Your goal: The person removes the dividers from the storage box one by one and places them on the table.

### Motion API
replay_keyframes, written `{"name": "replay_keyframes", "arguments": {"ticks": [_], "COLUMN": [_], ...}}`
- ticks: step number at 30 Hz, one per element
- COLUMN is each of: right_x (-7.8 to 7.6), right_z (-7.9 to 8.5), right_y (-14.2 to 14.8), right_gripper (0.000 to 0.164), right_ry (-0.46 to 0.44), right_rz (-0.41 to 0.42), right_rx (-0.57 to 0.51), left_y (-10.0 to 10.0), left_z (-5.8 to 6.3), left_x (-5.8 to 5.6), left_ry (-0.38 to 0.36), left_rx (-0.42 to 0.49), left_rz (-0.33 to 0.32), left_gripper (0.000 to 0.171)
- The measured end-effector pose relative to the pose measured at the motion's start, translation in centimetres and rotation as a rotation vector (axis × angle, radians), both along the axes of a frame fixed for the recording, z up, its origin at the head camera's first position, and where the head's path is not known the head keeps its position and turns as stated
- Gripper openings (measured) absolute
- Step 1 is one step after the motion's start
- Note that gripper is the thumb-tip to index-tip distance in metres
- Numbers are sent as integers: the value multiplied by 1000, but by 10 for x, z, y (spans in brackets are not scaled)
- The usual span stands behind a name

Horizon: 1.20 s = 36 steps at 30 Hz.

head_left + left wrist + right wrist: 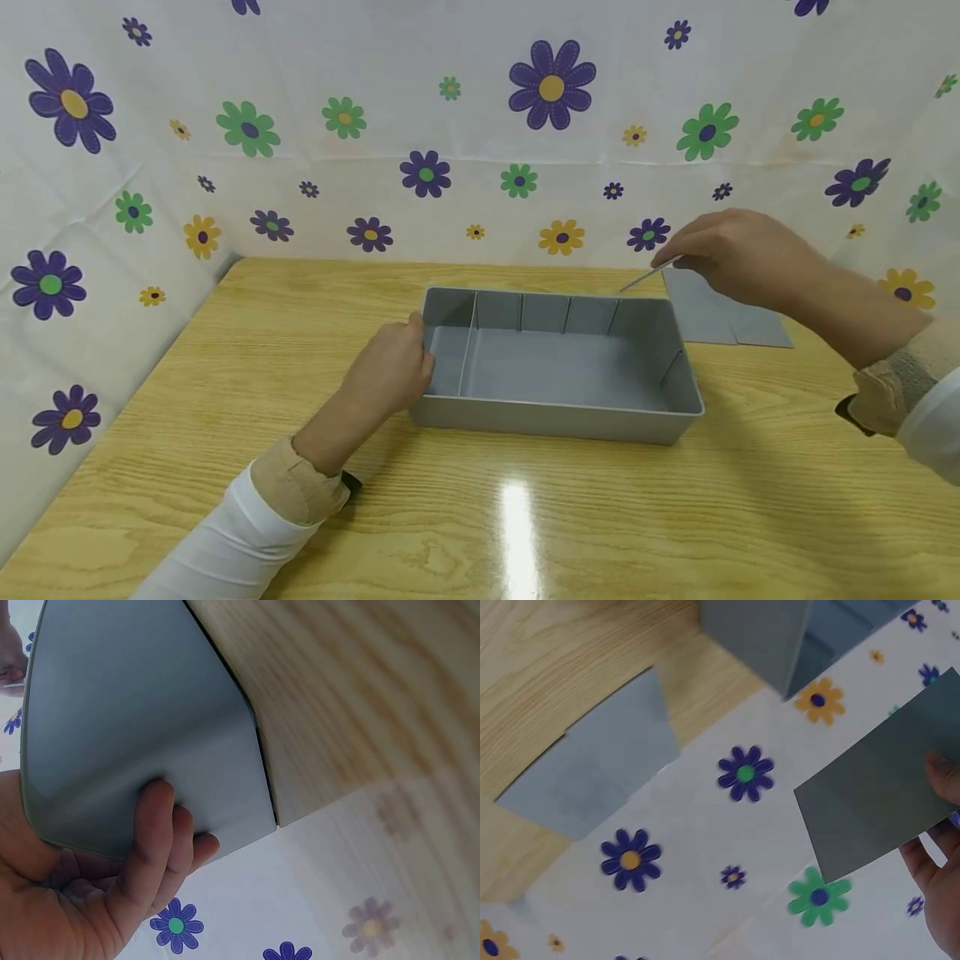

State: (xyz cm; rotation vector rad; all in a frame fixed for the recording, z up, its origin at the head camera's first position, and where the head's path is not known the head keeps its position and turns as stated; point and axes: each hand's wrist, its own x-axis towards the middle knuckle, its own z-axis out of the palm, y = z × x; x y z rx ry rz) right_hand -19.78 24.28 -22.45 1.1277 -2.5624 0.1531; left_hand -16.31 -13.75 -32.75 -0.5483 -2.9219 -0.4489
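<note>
Box, long axis L-R, L fingers gripping L end, R fingers pinching panel, slanting down-L

The left arm reaches forward from the lower left; the left hand grips, its fingers bent. The right arm extends in from the right, the right hand raised higher, pinching between thumb and fingers.

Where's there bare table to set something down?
The table is bare in front of the gray box, and also left of the left hand, which grips the box's left end. It's crowded by the box's right end: gray panels lie there, and the right hand holds another panel nearby.
</note>
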Motion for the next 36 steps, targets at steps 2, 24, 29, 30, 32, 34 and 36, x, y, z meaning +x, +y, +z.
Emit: {"name": "replay_keyframes", "arguments": {"ticks": [2, 24, 29, 30, 32, 34, 36], "right_x": [-1, -22, -23, -23, -23, -22, -22], "right_z": [0, -26, -40, -44, -52, -61, -69], "right_y": [11, 136, 158, 161, 167, 171, 175], "right_gripper": [26, 32, 42, 42, 42, 42, 43], "right_ry": [-23, -151, -137, -144, -168, -203, -234], "right_rz": [-86, -715, -791, -811, -856, -908, -945], "right_rx": [-8, -33, -84, -86, -94, -107, -133], "left_y": [0, 1, 0, 0, 0, 1, 1], "left_z": [0, -1, 0, 0, 0, 0, 0], "left_x": [0, -2, -1, -1, 0, 0, 0], "left_ry": [0, -19, -13, -13, -16, -19, -20], "left_rx": [-1, 15, 11, 8, 3, 1, 2], "left_rz": [-3, 12, 12, 13, 16, 16, 16], "left_gripper": [51, 52, 52, 52, 52, 52, 52]}}
